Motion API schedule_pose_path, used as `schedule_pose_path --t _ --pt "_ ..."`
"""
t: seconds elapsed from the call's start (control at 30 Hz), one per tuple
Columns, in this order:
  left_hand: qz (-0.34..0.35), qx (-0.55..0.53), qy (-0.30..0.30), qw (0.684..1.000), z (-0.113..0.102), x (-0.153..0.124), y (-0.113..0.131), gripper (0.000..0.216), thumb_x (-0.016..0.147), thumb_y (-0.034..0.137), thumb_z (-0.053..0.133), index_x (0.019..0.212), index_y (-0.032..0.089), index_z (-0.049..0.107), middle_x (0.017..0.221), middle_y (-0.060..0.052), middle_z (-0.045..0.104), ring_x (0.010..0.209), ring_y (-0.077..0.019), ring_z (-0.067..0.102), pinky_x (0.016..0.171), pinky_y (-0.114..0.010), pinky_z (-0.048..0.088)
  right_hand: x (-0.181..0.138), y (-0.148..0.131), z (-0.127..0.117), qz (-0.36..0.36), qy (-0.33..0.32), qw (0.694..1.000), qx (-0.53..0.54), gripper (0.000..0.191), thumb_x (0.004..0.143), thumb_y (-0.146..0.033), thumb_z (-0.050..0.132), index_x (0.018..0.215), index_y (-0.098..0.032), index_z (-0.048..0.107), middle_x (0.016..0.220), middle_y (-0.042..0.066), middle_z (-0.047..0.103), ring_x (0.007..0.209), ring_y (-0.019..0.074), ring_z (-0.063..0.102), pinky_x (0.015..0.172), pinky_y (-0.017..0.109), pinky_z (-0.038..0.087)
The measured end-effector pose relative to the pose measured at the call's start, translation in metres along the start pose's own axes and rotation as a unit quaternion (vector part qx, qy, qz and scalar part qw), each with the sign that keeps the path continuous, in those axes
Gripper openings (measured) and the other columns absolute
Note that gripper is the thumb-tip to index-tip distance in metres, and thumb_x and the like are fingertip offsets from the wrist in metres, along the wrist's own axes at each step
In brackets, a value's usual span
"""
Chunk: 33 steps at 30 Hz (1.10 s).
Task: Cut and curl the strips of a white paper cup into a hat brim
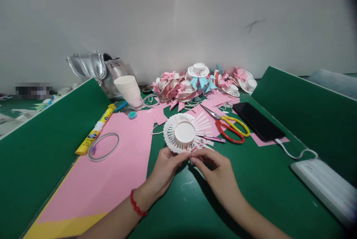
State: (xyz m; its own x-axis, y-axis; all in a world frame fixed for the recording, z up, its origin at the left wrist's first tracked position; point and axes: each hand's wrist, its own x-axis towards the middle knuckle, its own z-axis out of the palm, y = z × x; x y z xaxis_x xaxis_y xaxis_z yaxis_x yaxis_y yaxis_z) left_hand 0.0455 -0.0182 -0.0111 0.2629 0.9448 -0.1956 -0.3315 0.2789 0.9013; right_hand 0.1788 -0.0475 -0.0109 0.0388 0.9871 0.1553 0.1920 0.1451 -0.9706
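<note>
A white paper cup, its wall cut into many strips that fan out around the round base, is held over the green table. Strips along its left side are folded into a looped rim, while those at the right stick out straight. My left hand, with a red bracelet at the wrist, grips its near edge between thumb and fingers. Close beside it, my right hand pinches a strip at the same edge; the fingertips partly hide it. A pink slim cutter lies just right of the cup.
Red-and-yellow scissors and a black phone lie to the right, near a white power bank. Pink paper, a tape ring and a yellow glue stick are left. Stacked cups and finished-looking cup crafts stand behind.
</note>
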Motion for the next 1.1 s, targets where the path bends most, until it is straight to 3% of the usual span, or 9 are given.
schedule_pose_path --t 0.27,0.43,0.57,0.63,0.7,0.77,0.83,0.97,1.1 --pt "-0.003 0.019 0.006 1.000 -0.001 0.001 -0.002 0.011 0.066 0.016 0.066 0.076 0.014 0.063 0.069 0.000 0.060 0.062 -0.0101 0.049 0.058 -0.022 0.037 0.002 -0.002 0.002 0.035 -0.026 0.999 -0.001 0.005 0.069 -0.018 0.057 0.066 -0.018 0.061 0.066 0.001 0.066 0.061 0.0147 0.059 0.057 0.024 0.045" --pt "-0.051 0.086 0.038 0.994 0.002 -0.005 0.004 0.016 0.067 0.022 0.066 0.057 0.012 0.059 0.046 0.004 0.048 0.047 -0.0072 0.044 0.047 -0.018 0.033 0.004 0.000 -0.001 0.085 -0.051 0.995 -0.003 0.004 0.067 -0.021 0.057 0.066 -0.017 0.059 0.062 0.000 0.062 0.053 0.0132 0.055 0.050 0.023 0.042" --pt "-0.137 0.101 0.020 0.985 0.003 -0.022 0.012 0.021 0.075 0.026 0.053 0.063 0.011 0.062 0.048 0.000 0.053 0.051 -0.0115 0.054 0.056 -0.023 0.043 0.006 0.002 -0.004 0.142 -0.081 0.985 0.055 0.004 0.065 -0.022 0.059 0.065 -0.018 0.057 0.054 -0.003 0.056 0.047 0.0120 0.054 0.045 0.022 0.042" --pt "-0.132 0.184 -0.008 0.974 0.001 -0.030 0.016 0.025 0.078 0.026 0.046 0.066 0.012 0.062 0.060 -0.004 0.061 0.048 -0.0112 0.054 0.053 -0.024 0.044 0.006 0.003 -0.004 0.167 -0.090 0.978 0.086 0.006 0.064 -0.022 0.061 0.064 -0.018 0.056 0.051 -0.004 0.054 0.046 0.0120 0.055 0.044 0.022 0.043" --pt "-0.025 0.349 -0.020 0.936 -0.004 -0.035 0.019 0.021 0.079 0.023 0.045 0.071 0.015 0.063 0.066 -0.005 0.062 0.055 -0.0143 0.056 0.055 -0.026 0.045 0.005 0.004 -0.004 0.195 -0.092 0.970 0.113 0.010 0.061 -0.023 0.063 0.064 -0.017 0.055 0.049 -0.005 0.054 0.043 0.0115 0.056 0.043 0.022 0.045" --pt "0.142 0.500 -0.007 0.854 -0.011 -0.037 0.020 0.021 0.080 0.019 0.043 0.084 0.017 0.063 0.084 -0.008 0.064 0.079 -0.0202 0.058 0.071 -0.032 0.046 0.004 0.006 -0.003 0.220 -0.084 0.963 0.133 0.014 0.059 -0.024 0.065 0.064 -0.017 0.054 0.048 -0.006 0.054 0.041 0.0102 0.056 0.042 0.020 0.045" --pt "0.251 0.595 -0.058 0.762 -0.016 -0.036 0.020 0.029 0.081 0.013 0.040 0.102 0.018 0.059 0.104 -0.010 0.060 0.099 -0.0236 0.052 0.086 -0.038 0.042 0.003 0.007 -0.004 0.242 -0.074 0.957 0.142 0.017 0.057 -0.025 0.066 0.064 -0.016 0.054 0.048 -0.006 0.054 0.040 0.0095 0.056 0.040 0.019 0.045" --pt "0.281 0.695 -0.161 0.642 -0.018 -0.032 0.017 0.045 0.079 0.004 0.037 0.121 0.014 0.045 0.120 -0.011 0.053 0.112 -0.0232 0.045 0.096 -0.041 0.036 0.002 0.002 -0.010 0.287 -0.089 0.945 0.127 0.021 0.055 -0.026 0.067 0.071 -0.016 0.057 0.045 -0.006 0.055 0.036 0.0100 0.057 0.036 0.017 0.045" --pt "0.271 0.719 -0.189 0.612 -0.017 -0.032 0.016 0.045 0.077 0.003 0.036 0.120 0.012 0.046 0.119 -0.012 0.055 0.113 -0.0245 0.045 0.097 -0.043 0.037 0.005 -0.010 -0.021 0.327 -0.209 0.918 0.077 0.020 0.063 -0.030 0.060 0.079 -0.016 0.059 0.045 -0.003 0.060 0.026 0.0070 0.048 0.027 0.013 0.034"
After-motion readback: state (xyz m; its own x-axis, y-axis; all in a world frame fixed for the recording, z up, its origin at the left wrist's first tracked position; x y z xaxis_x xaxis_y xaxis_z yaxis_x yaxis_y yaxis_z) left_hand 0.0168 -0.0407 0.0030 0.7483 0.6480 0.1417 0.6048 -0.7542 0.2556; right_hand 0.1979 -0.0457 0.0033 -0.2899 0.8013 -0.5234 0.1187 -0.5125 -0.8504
